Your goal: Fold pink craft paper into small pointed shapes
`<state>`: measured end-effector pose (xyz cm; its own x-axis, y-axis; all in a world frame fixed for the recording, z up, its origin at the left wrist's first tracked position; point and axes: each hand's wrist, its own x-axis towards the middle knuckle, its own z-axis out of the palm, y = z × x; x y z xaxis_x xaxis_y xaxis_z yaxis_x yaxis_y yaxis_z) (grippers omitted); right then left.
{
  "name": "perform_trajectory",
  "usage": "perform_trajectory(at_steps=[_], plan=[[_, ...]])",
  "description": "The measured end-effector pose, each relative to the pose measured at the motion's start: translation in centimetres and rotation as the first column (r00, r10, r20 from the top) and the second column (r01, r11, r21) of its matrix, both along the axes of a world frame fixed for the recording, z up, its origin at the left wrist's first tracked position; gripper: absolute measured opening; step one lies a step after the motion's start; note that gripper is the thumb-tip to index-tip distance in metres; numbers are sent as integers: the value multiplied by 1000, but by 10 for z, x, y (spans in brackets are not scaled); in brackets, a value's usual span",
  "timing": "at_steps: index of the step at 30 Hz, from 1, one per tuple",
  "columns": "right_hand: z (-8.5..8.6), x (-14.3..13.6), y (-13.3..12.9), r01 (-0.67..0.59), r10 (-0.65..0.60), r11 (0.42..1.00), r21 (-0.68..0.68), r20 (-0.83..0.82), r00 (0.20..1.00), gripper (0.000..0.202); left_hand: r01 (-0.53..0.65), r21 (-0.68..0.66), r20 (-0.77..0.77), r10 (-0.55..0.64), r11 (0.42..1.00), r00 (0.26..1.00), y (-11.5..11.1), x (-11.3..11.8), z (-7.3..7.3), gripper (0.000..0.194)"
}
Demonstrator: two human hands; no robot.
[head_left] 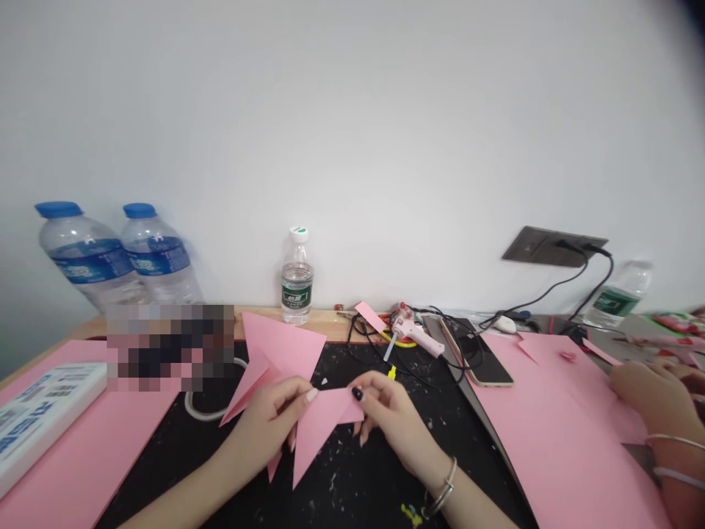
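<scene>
Hands: left hand [275, 411] pinches the upper left of a folded pink paper [324, 422] between thumb and fingers; right hand [392, 411] grips its right end, dark-nailed thumb on top.
Folded pink paper: between both hands, over the black mat [352, 488]; matte, crisply creased, one long spike toward the near edge. Underside hidden; contact with mat unclear.
Second paper piece [291, 342]: same stock, broad and angular, sharp point leftward; partly behind left hand, cannot tell whether the two join.
Mat: dark, scuffed, flecked pale.
White ring [199, 411]: smooth, thin, upper part hidden.
Glue gun [416, 334]: pale pink plastic, translucent stick, among tangled dark cables.
Phone [478, 358]: flat, dark glass, right of gun.
Left side: long white box [49, 422] on pink sheet [129, 426], box cut off by frame; pixelated block masks whatever lies behind.
Bottles: two blue-capped [88, 257] [157, 253], one smaller, green-labelled [297, 286]; clear plastic.
Right edge: co-worker's hand [653, 389] by large pink sheet [556, 426]; fingers hard to make out.
</scene>
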<state>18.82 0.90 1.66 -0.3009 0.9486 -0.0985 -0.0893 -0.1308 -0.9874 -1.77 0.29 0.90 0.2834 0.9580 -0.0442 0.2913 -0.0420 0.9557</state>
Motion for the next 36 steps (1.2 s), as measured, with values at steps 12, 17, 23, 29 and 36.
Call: perform_trajectory(at_steps=[12, 17, 23, 29, 36], plan=[[-3, -6, -9, -181, 182, 983, -17, 47, 982, 29, 190, 48, -75, -186, 981, 980, -5, 8, 8, 25], [4, 6, 1, 68, -67, 998, 9, -70, 995, 26, -5, 30, -38, 6, 1000, 999, 8, -6, 3, 31], [6, 5, 2, 97, -111, 990, -105, -143, 983, 24, -11, 155, -24, 15, 988, 1000, 4, -9, 4, 38], [0, -3, -3, 47, -64, 986, -159, -103, 993, 27, 270, 216, -224, -222, 938, 949, -5, -6, 2, 81], [-6, -3, -2, -62, 47, 987, -148, -105, 993, 31, 367, 263, -285, -292, 892, 913, -5, -6, 6, 52]])
